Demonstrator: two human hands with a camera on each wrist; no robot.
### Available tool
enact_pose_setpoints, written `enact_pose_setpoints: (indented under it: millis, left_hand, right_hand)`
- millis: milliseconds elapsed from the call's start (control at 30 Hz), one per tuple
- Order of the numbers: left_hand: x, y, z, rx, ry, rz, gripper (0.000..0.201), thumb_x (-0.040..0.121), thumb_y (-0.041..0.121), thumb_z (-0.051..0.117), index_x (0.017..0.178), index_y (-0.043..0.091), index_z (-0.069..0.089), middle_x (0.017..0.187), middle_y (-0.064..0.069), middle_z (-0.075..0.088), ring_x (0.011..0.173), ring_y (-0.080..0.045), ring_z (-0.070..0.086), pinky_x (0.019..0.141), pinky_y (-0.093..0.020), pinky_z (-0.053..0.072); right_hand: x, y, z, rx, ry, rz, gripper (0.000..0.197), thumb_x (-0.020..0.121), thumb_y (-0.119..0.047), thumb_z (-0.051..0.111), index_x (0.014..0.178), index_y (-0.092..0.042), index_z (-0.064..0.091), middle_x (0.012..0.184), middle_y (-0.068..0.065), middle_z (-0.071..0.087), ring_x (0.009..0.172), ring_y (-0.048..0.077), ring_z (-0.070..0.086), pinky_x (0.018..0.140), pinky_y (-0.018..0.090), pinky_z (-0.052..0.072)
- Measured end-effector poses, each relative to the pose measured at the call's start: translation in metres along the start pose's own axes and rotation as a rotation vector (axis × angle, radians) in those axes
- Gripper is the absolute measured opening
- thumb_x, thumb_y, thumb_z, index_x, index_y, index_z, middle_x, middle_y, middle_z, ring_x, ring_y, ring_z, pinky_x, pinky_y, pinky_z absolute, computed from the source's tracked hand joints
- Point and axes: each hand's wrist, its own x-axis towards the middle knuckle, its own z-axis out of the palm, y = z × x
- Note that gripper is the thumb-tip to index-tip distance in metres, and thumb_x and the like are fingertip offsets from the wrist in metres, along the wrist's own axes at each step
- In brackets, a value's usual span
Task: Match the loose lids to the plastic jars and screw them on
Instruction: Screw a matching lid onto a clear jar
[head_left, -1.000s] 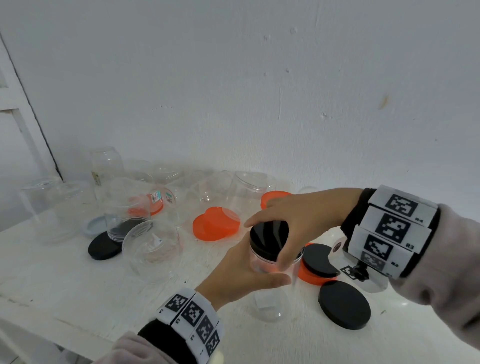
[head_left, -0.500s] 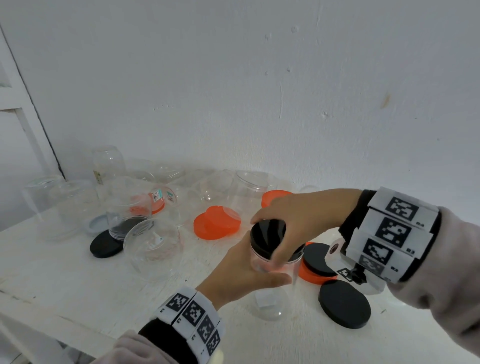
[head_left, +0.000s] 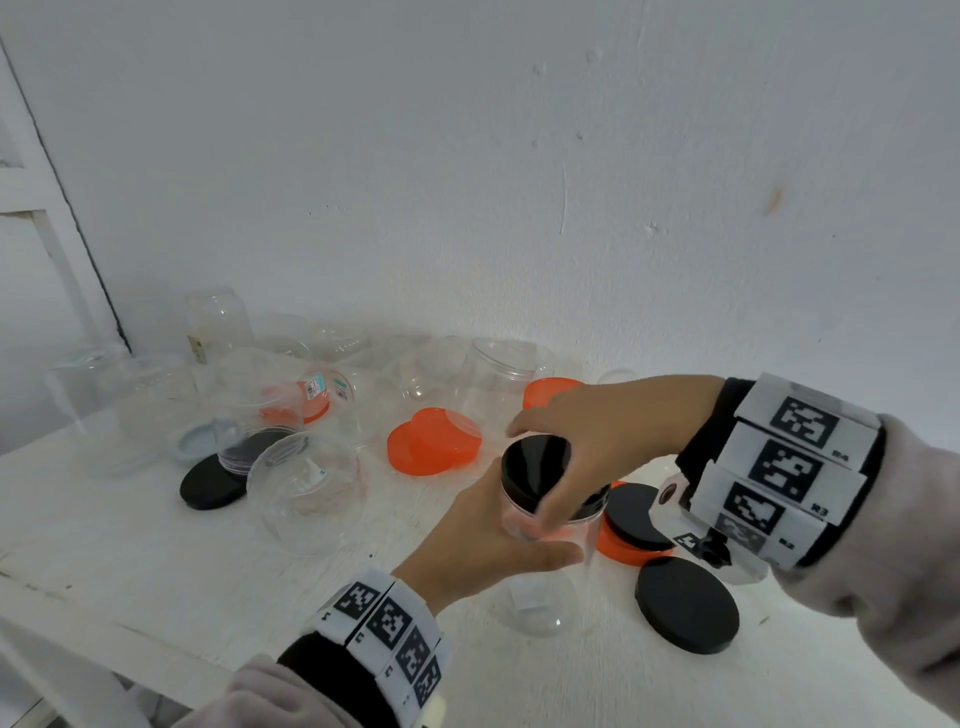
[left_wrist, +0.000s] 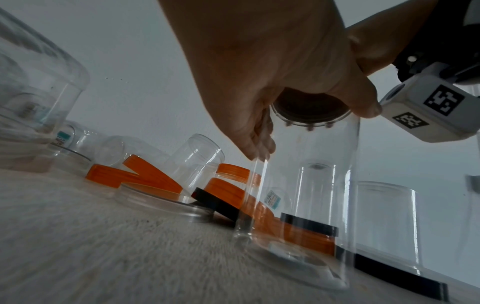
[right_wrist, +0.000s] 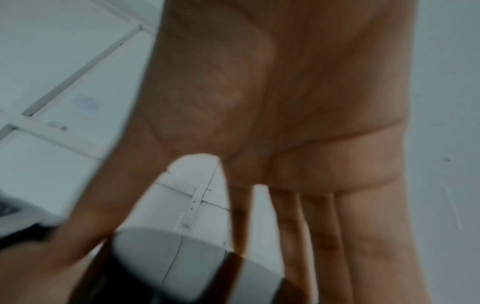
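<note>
A clear plastic jar (head_left: 543, 582) stands upright near the middle of the white table (head_left: 130, 561). My left hand (head_left: 483, 535) wraps its upper wall, thumb on the near side. On the jar's mouth sits a glossy black lid (head_left: 535, 465). My right hand (head_left: 597, 434) grips that lid from above, with fingers and thumb curled round its rim. In the left wrist view the jar (left_wrist: 306, 195) fills the centre, with the lid (left_wrist: 309, 105) seen from beneath through the neck. In the right wrist view the palm is spread over the lid (right_wrist: 161, 253).
Loose orange lids (head_left: 434, 447) lie behind the jar. A black lid on an orange lid (head_left: 636, 519) and a bare black lid (head_left: 685, 605) lie to the right. Several clear open jars (head_left: 306, 488) and another black lid (head_left: 210, 483) crowd the left and back, against the wall.
My right hand has twisted a little on the black lid, the thumb sliding left along the rim. The jar and my left hand have stayed in place.
</note>
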Motion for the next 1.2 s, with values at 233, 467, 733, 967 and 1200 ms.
enact_pose_setpoints:
  millis: [233, 467, 733, 967, 1200]
  left_hand:
    - [0.000, 0.001, 0.001, -0.017, -0.007, 0.012, 0.080, 0.062, 0.035, 0.088, 0.126, 0.048, 0.041, 0.118, 0.031, 0.059, 0.111, 0.009, 0.055, 0.083, -0.008, 0.047]
    - [-0.001, 0.001, 0.001, -0.014, -0.006, 0.007, 0.079, 0.061, 0.038, 0.087, 0.124, 0.051, 0.041, 0.117, 0.035, 0.057, 0.111, 0.013, 0.054, 0.081, -0.002, 0.043]
    - [0.000, 0.001, 0.000, -0.014, -0.026, -0.002, 0.079, 0.061, 0.041, 0.086, 0.123, 0.053, 0.040, 0.117, 0.034, 0.057, 0.111, 0.012, 0.054, 0.079, -0.003, 0.044]
    - [-0.001, 0.002, 0.000, 0.004, -0.016, 0.001, 0.076, 0.063, 0.037, 0.087, 0.119, 0.057, 0.039, 0.115, 0.041, 0.054, 0.110, 0.018, 0.050, 0.080, 0.002, 0.039]
    - [-0.001, 0.000, 0.001, -0.014, -0.025, 0.001, 0.081, 0.062, 0.039, 0.087, 0.127, 0.051, 0.040, 0.118, 0.031, 0.058, 0.111, 0.010, 0.055, 0.084, -0.010, 0.047]
  right_hand:
    - [-0.001, -0.002, 0.000, 0.004, 0.056, -0.041, 0.064, 0.065, -0.075, 0.067, 0.116, -0.038, 0.054, 0.102, -0.016, 0.058, 0.094, 0.013, 0.062, 0.076, 0.029, 0.053]
    - [-0.001, -0.004, -0.003, -0.031, -0.067, 0.013, 0.083, 0.068, -0.070, 0.069, 0.139, -0.041, 0.037, 0.122, -0.012, 0.047, 0.115, 0.015, 0.050, 0.094, 0.039, 0.048]
    - [0.002, -0.006, -0.002, -0.011, -0.003, -0.003, 0.066, 0.069, -0.073, 0.066, 0.123, -0.040, 0.049, 0.112, -0.012, 0.055, 0.097, 0.014, 0.062, 0.077, 0.031, 0.053]
    - [-0.004, -0.003, -0.007, 0.018, -0.068, -0.054, 0.076, 0.071, -0.058, 0.074, 0.137, -0.051, 0.036, 0.120, -0.017, 0.043, 0.112, 0.010, 0.045, 0.093, 0.034, 0.045]
    - [-0.003, -0.008, 0.001, -0.009, 0.033, -0.006, 0.066, 0.072, -0.072, 0.064, 0.125, -0.038, 0.048, 0.110, -0.011, 0.055, 0.096, 0.011, 0.058, 0.078, 0.030, 0.053]
